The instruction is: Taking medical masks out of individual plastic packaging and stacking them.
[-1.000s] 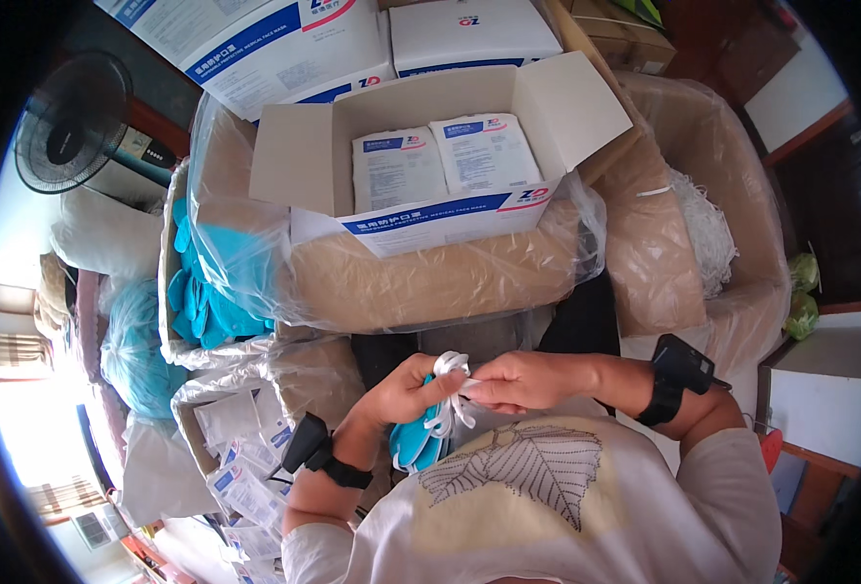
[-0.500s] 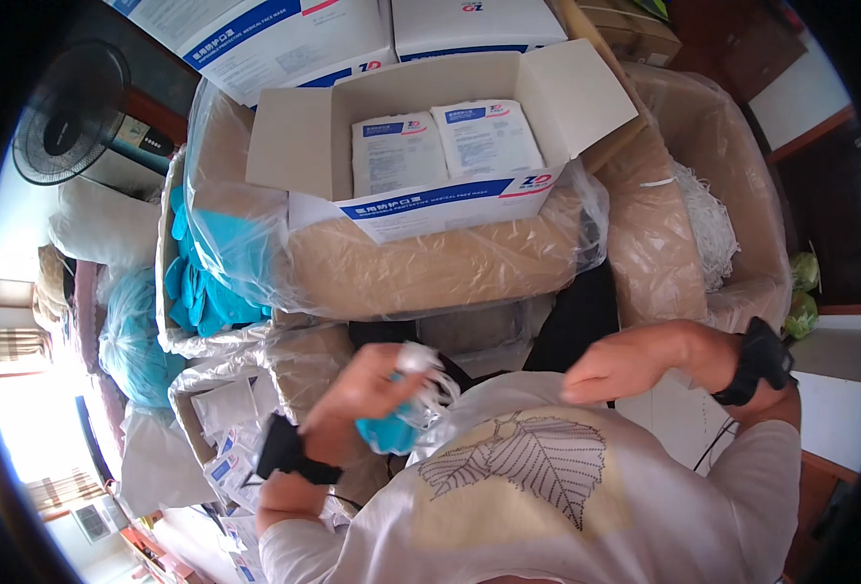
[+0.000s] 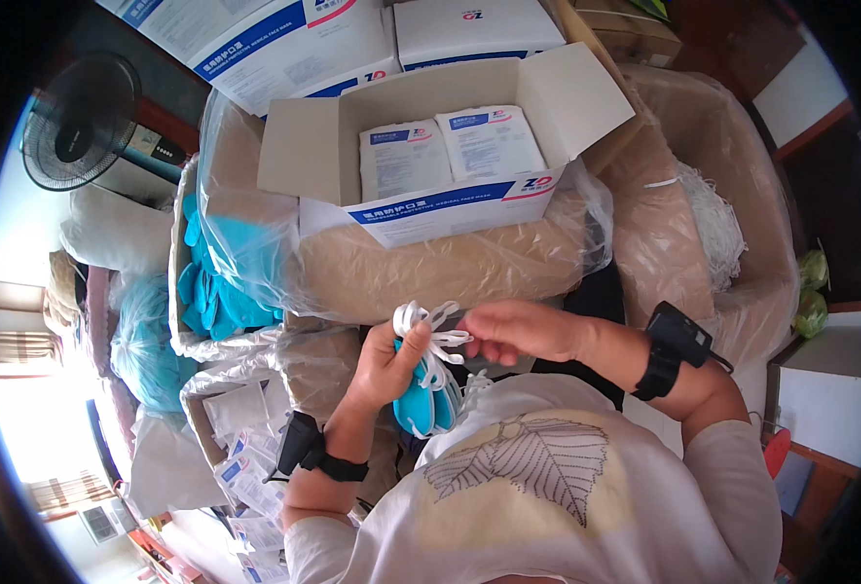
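Note:
My left hand (image 3: 384, 368) grips a stack of blue face masks (image 3: 422, 409) with a bunch of white ear loops (image 3: 428, 327) sticking up above the fingers. My right hand (image 3: 520, 329) has its fingertips at those loops, pinching at them. Both hands are close to my chest, in front of a plastic-wrapped brown box (image 3: 450, 265). On that box stands an open white and blue carton (image 3: 421, 161) holding two flat white packets (image 3: 445, 151).
A clear bag of blue masks (image 3: 218, 282) sits at the left, with another bluish bag (image 3: 143, 341) beyond it. White packets (image 3: 240, 457) lie in a bag at lower left. More white cartons (image 3: 352, 39) stand behind, a black fan (image 3: 80, 122) at upper left, a bag of white loops (image 3: 713, 224) at right.
My right hand swung out to the right, away from the masks, and has come back to the white loops. My left hand kept hold of the blue masks throughout.

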Demonstrator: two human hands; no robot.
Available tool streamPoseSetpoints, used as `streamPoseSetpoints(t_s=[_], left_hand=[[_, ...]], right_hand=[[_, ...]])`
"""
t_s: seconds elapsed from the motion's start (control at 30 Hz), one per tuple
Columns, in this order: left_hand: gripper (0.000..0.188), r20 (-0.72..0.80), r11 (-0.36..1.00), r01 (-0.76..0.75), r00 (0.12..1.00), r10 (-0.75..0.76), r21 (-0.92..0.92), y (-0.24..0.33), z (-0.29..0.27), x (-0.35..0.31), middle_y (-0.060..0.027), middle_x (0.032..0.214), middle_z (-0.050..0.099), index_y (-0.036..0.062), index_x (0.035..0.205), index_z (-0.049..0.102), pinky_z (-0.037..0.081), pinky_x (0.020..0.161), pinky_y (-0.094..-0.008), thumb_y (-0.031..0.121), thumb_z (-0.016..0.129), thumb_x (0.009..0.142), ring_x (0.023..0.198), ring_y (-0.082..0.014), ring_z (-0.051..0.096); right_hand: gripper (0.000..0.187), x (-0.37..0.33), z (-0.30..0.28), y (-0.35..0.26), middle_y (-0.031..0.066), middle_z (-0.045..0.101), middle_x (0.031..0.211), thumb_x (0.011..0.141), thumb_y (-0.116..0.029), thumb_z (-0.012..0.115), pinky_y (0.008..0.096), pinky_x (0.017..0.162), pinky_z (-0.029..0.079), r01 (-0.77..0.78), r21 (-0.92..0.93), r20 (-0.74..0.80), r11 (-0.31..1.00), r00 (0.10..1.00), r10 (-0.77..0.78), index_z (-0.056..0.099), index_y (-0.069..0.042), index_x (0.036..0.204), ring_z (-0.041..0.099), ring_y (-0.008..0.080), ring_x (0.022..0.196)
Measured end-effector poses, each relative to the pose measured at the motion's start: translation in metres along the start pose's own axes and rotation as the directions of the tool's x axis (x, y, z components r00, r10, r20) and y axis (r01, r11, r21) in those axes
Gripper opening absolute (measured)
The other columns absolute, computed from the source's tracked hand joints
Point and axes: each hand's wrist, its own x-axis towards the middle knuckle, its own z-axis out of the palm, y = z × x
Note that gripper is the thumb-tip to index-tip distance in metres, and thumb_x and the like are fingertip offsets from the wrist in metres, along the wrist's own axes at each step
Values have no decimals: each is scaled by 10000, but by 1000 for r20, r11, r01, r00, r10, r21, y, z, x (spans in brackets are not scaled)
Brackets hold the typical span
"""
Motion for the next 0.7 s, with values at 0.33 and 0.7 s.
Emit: streamPoseSetpoints(t_s=[0.33,0.7], left_hand=[[179,161,825,-292,956,244,483,3,10,4,-156,686,578,30,808,597,449,567,-373,209,592,824,635,-343,567],[179,539,795,-428,828,154,431,3,0,-15,-116,589,503,59,722,581,377,494,-391,221,616,790,559,-313,514]], right_hand=[[282,9,16,-10,-1,500,688,905,-290,488,236,589,414,-68,-387,134,919,982,129,556,-18,872,472,81,635],[272,-31,15,2,63,573,816,940,-266,397,288,698,426,44,-615,231,787,965,126,532,-31,923,532,153,756]])
